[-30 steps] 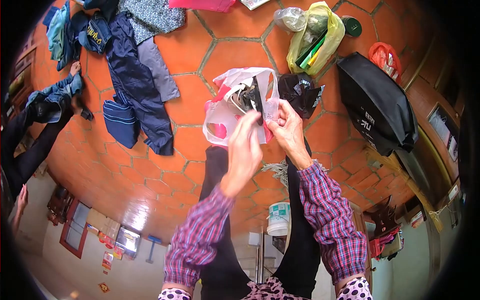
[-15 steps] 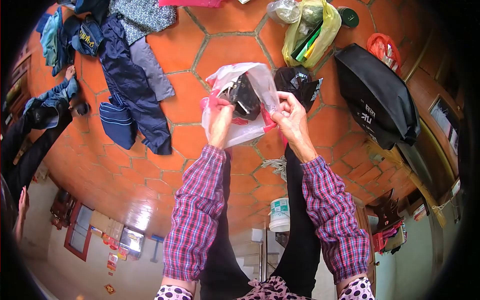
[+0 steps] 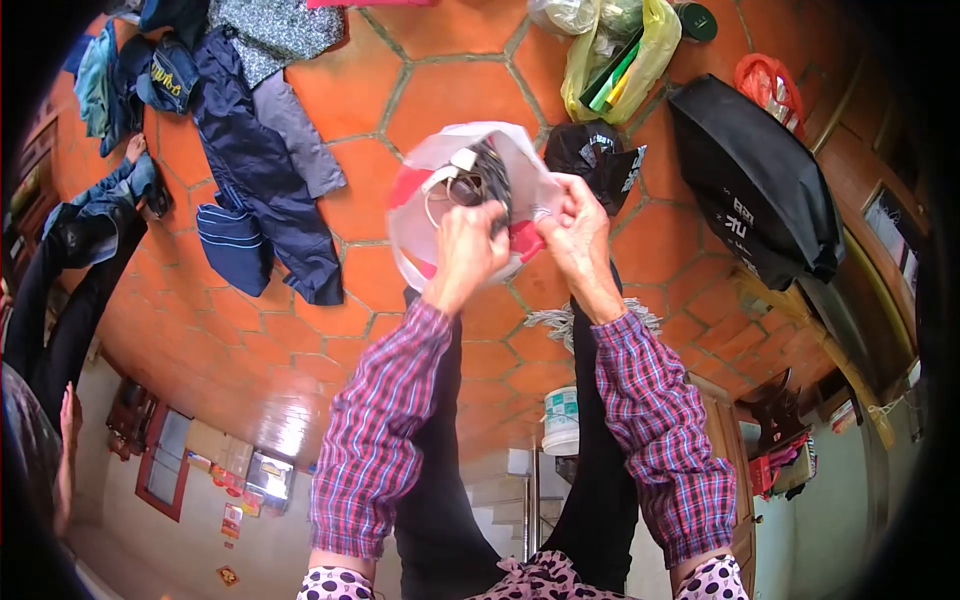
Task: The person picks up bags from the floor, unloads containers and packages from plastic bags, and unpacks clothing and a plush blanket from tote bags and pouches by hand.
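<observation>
**Your left hand (image 3: 468, 250) has shifted inward from the side of the white plastic bag (image 3: 408, 240) to its contents**

Your left hand is curling its fingers beside the black item (image 3: 497, 182) inside the bag; whether they are clamping it or only touching it, you cannot tell from here. Your right hand (image 3: 582, 240) is pinching the bag's right edge between thumb and fingers, holding it up above the tiled floor (image 3: 380, 270).

The thin bag could be tearing or slipping if you are pulling hard at that single pinched edge. The white cord (image 3: 430, 205), looping near your left fingers, could be snagging and dragging other contents out with it.

Just beyond your right hand, a black crumpled bundle (image 3: 572, 152) is lying close to the bag. Farther out, the yellow bag (image 3: 655, 60) and the large black bag (image 3: 755, 165) are resting to the right, while navy trousers (image 3: 235, 130) are lying spread out to the left.
</observation>
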### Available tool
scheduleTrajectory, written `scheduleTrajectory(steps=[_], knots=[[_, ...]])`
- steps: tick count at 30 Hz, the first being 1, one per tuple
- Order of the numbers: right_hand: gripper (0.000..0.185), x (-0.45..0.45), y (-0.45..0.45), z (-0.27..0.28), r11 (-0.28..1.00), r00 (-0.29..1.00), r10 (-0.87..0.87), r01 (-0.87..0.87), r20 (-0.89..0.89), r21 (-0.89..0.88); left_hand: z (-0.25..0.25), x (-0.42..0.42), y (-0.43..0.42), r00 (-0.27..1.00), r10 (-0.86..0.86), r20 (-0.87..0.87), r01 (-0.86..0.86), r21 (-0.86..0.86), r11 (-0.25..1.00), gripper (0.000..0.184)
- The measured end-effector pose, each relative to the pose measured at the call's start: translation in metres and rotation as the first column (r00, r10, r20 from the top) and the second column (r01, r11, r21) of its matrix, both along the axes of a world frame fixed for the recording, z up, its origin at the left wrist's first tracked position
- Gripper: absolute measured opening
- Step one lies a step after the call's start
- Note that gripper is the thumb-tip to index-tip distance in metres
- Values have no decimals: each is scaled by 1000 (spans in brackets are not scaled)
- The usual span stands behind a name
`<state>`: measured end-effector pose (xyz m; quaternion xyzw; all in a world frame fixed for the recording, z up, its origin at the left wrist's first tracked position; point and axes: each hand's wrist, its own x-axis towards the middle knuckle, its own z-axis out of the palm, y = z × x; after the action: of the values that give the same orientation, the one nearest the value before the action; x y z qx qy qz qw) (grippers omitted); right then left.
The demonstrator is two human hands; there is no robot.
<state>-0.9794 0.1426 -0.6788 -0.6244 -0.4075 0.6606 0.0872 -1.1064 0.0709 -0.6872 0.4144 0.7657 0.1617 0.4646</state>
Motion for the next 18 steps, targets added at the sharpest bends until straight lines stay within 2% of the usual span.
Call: scheduleTrajectory(steps=[1,2,3,4,5,6,7,8,9,11,14,15,16,18], knots=[[40,2,1,0,1000,1000,-2,2,19,22,9,-3,-2,1000,-3,-6,3,1,1000,12],[40,4,1,1,1000,1000,-4,4,15,22,18,-6,-4,987,-147,60,141,93,986,13],[41,9,1,1,997,993,69,-72,97,21,26,-8,-5,950,-291,114,266,192,945,14],[41,14,2,0,989,974,142,-146,179,13,33,-9,-6,950,-290,113,265,194,944,14],[41,21,4,-2,987,967,162,-162,198,-15,41,-11,-7,918,-374,129,348,188,919,15],[39,26,-2,-16,993,989,34,-49,145,106,47,-11,-10,879,-455,145,428,182,885,16],[40,35,-9,-25,994,989,12,-28,147,107,48,-8,-15,919,-388,74,373,165,913,16],[42,33,-9,-24,994,989,-10,-6,147,107,45,-5,-18,918,-390,71,375,162,913,16],[42,32,-10,-21,994,990,-11,-4,142,107,41,-1,-20,909,-415,-41,417,132,899,16],[44,34,-8,-15,984,953,83,-125,292,128,34,13,-22,867,-458,-194,480,79,874,16],[44,45,-9,-21,987,934,74,-119,351,108,30,42,-23,847,-480,-228,504,60,862,13],[43,49,-7,-21,974,907,94,-170,410,152,31,50,-22,843,-503,-189,518,38,854,19],[44,57,-8,-27,982,913,70,-134,403,133,30,57,-21,844,-501,-189,516,38,856,19],[45,57,0,-17,987,904,40,-101,425,123,29,67,-19,888,-452,-86,459,102,882,35]])
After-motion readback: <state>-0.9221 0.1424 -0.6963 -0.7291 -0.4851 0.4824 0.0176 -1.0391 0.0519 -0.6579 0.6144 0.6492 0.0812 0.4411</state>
